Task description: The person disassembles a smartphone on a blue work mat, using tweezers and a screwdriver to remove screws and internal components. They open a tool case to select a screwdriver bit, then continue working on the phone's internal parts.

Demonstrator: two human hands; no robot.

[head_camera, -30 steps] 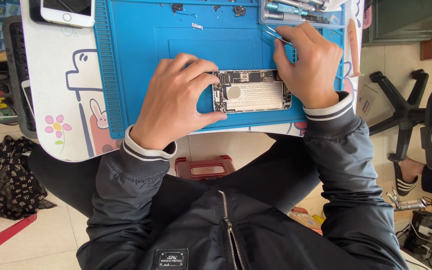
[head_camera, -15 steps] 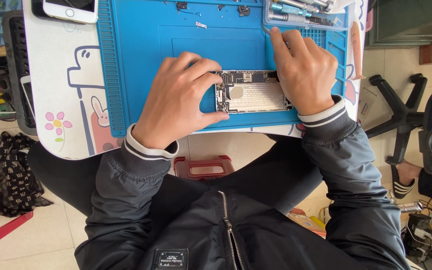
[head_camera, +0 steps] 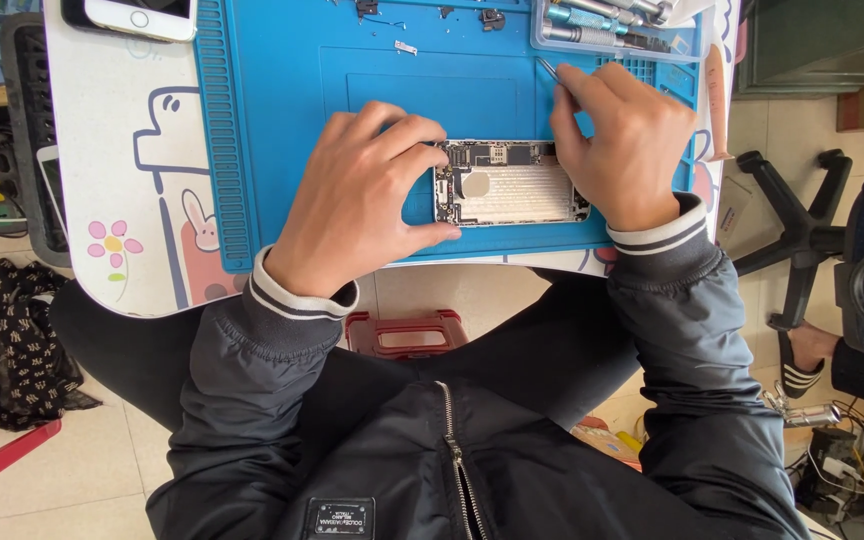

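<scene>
While our left hand (head_camera: 367,195) is bracing the opened phone (head_camera: 510,182) in a loose grip, our right hand (head_camera: 620,140) is pinching tweezers (head_camera: 550,70) just above it; we are risking a slip onto the circuit board.

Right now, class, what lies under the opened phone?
The opened phone lies on the blue mat. The left hand covers its left end; what lies beneath there is hidden.

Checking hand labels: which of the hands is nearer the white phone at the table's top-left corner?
Left. The left hand rests on the blue mat, below and right of the white phone. The right hand is far across the mat, holding a thin tool.
</scene>
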